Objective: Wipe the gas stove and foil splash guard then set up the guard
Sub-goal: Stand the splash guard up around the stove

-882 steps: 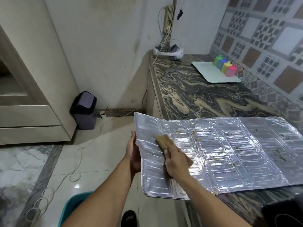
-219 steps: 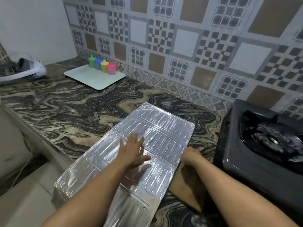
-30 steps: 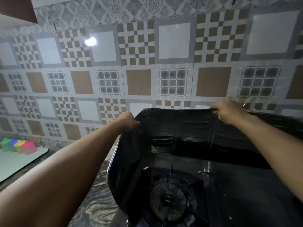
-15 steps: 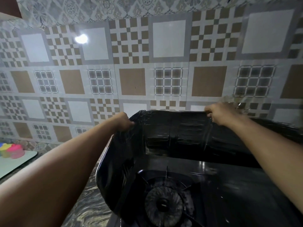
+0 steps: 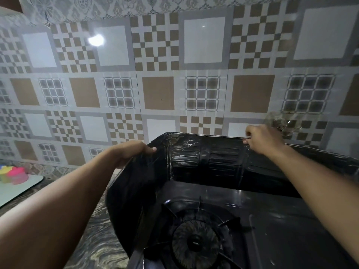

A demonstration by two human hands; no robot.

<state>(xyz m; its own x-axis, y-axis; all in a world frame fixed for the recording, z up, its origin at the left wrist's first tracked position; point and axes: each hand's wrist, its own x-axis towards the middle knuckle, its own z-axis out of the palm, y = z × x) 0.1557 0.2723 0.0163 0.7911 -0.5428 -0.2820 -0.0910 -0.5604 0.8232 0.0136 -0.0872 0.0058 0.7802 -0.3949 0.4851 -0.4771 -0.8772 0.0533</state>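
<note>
At the far left, a pale tray [image 5: 21,188] is being carried by the marbled counter [image 5: 93,237], with blurred coloured containers [image 5: 12,174] standing on it. Further right, the top edge of the left wing of the foil splash guard [image 5: 204,156] is being gripped by the left hand [image 5: 132,152], its fingers curled over the edge. The guard is being held upright, folded at a corner so that its left wing is running along the side of the gas stove [image 5: 272,220] and its back panel is standing between the stove and the patterned tiled wall [image 5: 174,74]. Its inner face is showing dark and reflective. Inside the guard, the round burner [image 5: 196,242] is being framed by its pan support. Toward the right, the upper rim of the back panel is being pinched by the right hand [image 5: 262,140], fingers curled round the edge.
</note>
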